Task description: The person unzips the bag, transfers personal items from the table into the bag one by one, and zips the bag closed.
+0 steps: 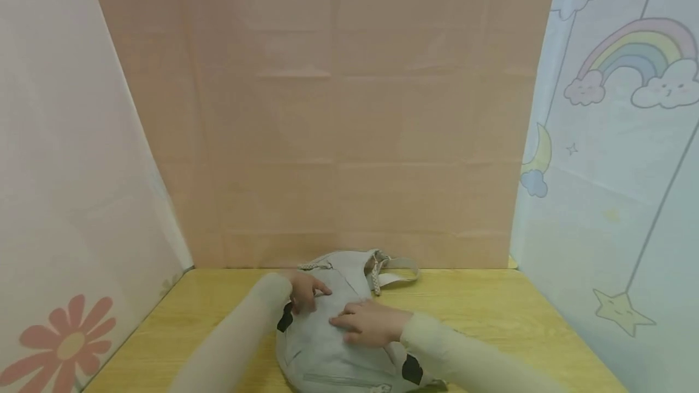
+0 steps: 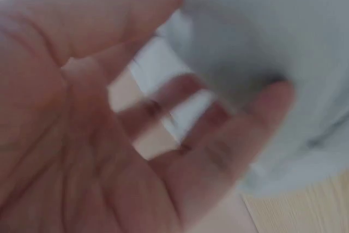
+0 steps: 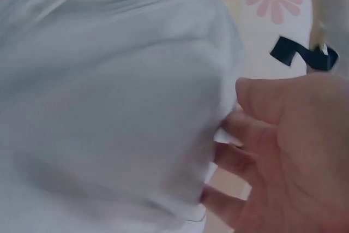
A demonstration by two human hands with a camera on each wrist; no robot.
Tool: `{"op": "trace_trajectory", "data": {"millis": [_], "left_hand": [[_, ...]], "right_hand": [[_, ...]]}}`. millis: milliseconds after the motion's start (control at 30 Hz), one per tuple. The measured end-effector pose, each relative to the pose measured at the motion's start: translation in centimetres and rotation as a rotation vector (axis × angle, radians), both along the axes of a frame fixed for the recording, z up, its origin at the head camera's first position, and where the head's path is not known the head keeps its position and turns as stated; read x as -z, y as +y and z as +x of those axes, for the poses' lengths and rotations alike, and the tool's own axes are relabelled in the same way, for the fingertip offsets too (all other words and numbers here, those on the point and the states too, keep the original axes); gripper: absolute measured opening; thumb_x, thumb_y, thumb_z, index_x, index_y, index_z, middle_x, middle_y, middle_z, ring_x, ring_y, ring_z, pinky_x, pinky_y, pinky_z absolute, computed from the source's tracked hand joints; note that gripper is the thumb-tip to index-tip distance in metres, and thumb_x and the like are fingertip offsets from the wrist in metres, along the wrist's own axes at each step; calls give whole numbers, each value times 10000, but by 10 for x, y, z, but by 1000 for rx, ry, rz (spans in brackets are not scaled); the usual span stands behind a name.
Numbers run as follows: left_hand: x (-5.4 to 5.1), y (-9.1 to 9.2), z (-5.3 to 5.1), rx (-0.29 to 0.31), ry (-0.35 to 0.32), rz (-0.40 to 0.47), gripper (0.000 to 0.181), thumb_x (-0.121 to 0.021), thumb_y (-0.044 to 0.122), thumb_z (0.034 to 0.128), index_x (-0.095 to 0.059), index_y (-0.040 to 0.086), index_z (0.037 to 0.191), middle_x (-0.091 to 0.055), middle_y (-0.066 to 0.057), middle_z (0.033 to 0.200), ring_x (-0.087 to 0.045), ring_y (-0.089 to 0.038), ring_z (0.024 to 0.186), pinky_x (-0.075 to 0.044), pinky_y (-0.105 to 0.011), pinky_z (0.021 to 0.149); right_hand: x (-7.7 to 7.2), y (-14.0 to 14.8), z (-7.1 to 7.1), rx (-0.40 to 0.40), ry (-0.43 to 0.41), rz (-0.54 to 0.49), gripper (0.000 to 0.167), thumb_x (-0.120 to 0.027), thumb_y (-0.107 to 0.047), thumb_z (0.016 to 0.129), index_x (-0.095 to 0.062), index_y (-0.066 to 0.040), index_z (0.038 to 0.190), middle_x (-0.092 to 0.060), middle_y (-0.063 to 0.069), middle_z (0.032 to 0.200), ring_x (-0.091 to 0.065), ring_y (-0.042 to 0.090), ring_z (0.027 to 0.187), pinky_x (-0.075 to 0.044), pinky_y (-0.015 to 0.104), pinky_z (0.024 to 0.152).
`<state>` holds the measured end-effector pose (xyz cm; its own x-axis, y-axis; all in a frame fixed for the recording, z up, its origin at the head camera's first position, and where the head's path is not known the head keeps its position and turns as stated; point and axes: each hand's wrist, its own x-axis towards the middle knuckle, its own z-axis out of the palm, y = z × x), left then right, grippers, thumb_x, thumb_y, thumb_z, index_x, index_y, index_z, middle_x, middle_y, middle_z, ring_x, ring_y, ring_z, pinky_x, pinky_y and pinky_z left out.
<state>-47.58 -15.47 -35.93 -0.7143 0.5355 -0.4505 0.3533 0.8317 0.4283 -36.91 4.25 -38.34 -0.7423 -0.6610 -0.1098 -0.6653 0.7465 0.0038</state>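
A pale grey backpack (image 1: 322, 341) lies on the wooden table, its zip near the front edge and its straps and braided cord at the far end. My left hand (image 1: 304, 292) is at the bag's left side, index finger stretched over the fabric. In the left wrist view, the left hand (image 2: 82, 129) has thumb and fingers spread beside the grey cloth, blurred. Across the upper face of the bag rests my right hand (image 1: 374, 322), fingers loosely extended. The right wrist view shows the right hand (image 3: 305, 140) with its fingertips touching the smooth fabric and the thumb apart from them.
The yellow wooden table (image 1: 486, 320) extends to both sides of the bag. Behind it hangs a creased brown sheet (image 1: 349, 138). Patterned white cloth walls (image 1: 617, 199) close in the sides. A black piece (image 1: 412, 370) shows by the right sleeve.
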Motion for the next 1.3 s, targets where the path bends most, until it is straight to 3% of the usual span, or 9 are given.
{"op": "trace_trajectory", "data": {"millis": [67, 167, 333, 467, 533, 633, 867, 1100, 1300], "left_hand": [[-4, 1, 11, -7, -71, 12, 545, -688, 47, 858, -564, 195, 1367, -491, -148, 1350, -621, -251, 843, -552, -418, 798], [-6, 2, 25, 29, -142, 2, 581, -725, 64, 833, -545, 140, 1380, -449, -129, 1425, -632, -195, 812, -553, -366, 794], [-1, 9, 45, 162, -242, -5, 619, -741, 106, 831, -476, 44, 1388, -581, -102, 1246, -652, -134, 847, -535, -266, 808], [5, 21, 60, 265, -215, -16, 301, -761, 163, 813, -598, 39, 1034, -695, -77, 853, -614, -72, 667, -511, -192, 709], [7, 28, 66, 259, -193, -14, 197, -757, 181, 816, -612, 52, 849, -688, -69, 715, -606, -84, 580, -512, -199, 653], [9, 39, 73, 200, -130, -10, 261, -724, 235, 853, -654, 24, 717, -679, -73, 637, -649, -149, 559, -539, -241, 619], [15, 56, 68, 129, 28, 4, 418, -603, 331, 942, -656, 26, 660, -680, -95, 619, -705, -255, 623, -556, -311, 572], [18, 58, 50, 38, -66, 103, 340, -569, 268, 968, -625, 9, 754, -662, -115, 708, -681, -253, 621, -563, -359, 609], [10, 58, 45, 61, -67, 107, 304, -585, 269, 960, -621, 12, 802, -666, -120, 729, -681, -264, 650, -566, -377, 627]], "right_hand": [[-5, 9, 7, 35, -57, -10, 463, -474, -423, 992, -491, -248, 1420, -533, -67, 1307, -506, 106, 1230, -357, 474, 1068], [-11, 20, 16, 99, -139, -11, 475, -456, -448, 993, -504, -219, 1406, -512, -57, 1329, -496, 113, 1260, -303, 562, 1083], [-17, 35, 25, 238, -232, 14, 587, -473, -536, 955, -466, -204, 1439, -437, -49, 1461, -412, 176, 1364, -239, 577, 1115], [-19, 41, 28, 355, -258, 20, 704, -541, -591, 893, -415, -217, 1476, -351, -82, 1538, -320, 259, 1427, -173, 574, 1141], [-18, 43, 26, 385, -235, 29, 758, -587, -593, 862, -396, -209, 1487, -329, -83, 1552, -309, 283, 1431, -161, 572, 1145], [-15, 45, 20, 408, -196, 32, 825, -653, -560, 828, -367, -179, 1501, -305, -60, 1569, -299, 305, 1432, -162, 578, 1143], [-7, 58, -6, 432, -220, -21, 836, -705, -422, 837, -311, -156, 1525, -256, -24, 1593, -263, 359, 1438, -151, 675, 1093], [-8, 67, -22, 439, -277, -65, 820, -712, -350, 848, -296, -167, 1531, -214, -12, 1607, -222, 369, 1451, -140, 676, 1095], [-11, 70, -25, 432, -262, -93, 802, -707, -363, 854, -313, -168, 1525, -231, -5, 1602, -223, 356, 1454, -92, 676, 1104]]}}
